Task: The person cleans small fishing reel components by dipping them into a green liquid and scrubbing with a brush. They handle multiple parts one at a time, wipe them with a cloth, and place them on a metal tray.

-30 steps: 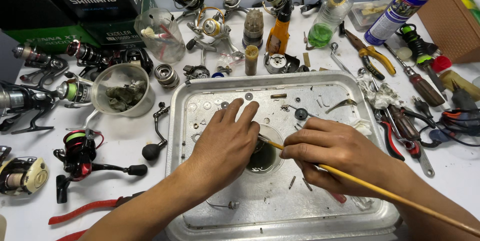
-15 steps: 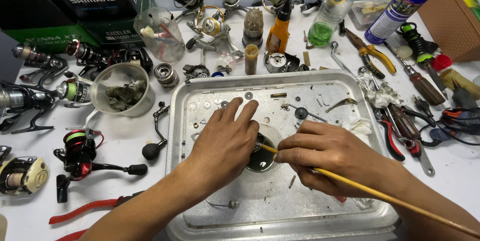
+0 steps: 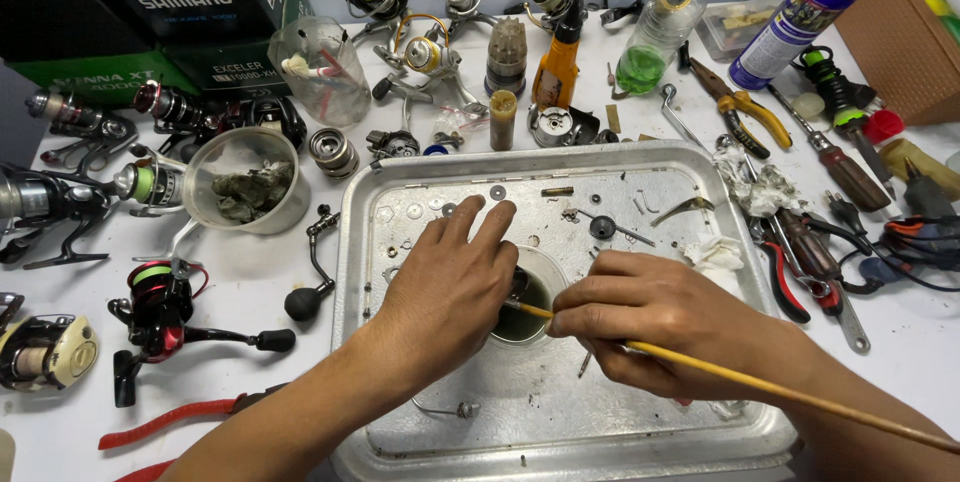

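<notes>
Hands: right hand [image 3: 650,317] pinches thin yellow brush [image 3: 760,389]; left hand [image 3: 450,287] grips part over round glass dish [image 3: 545,272].

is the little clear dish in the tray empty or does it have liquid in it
It has liquid: the clear dish on the metal tray holds a dark pool, and the brush in the right hand dips into it.

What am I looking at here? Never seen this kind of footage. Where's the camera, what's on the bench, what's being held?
There is no machine: a person works with bare hands, filmed by a camera on their head looking down. The right hand holds a long yellow brush, its tip in a small clear dish of dark liquid. The left hand rests at the dish and holds a small part over it. The dish sits on a metal tray strewn with washers and screws. Around it lie fishing reels, pliers, a spray can and a bottle.
</notes>
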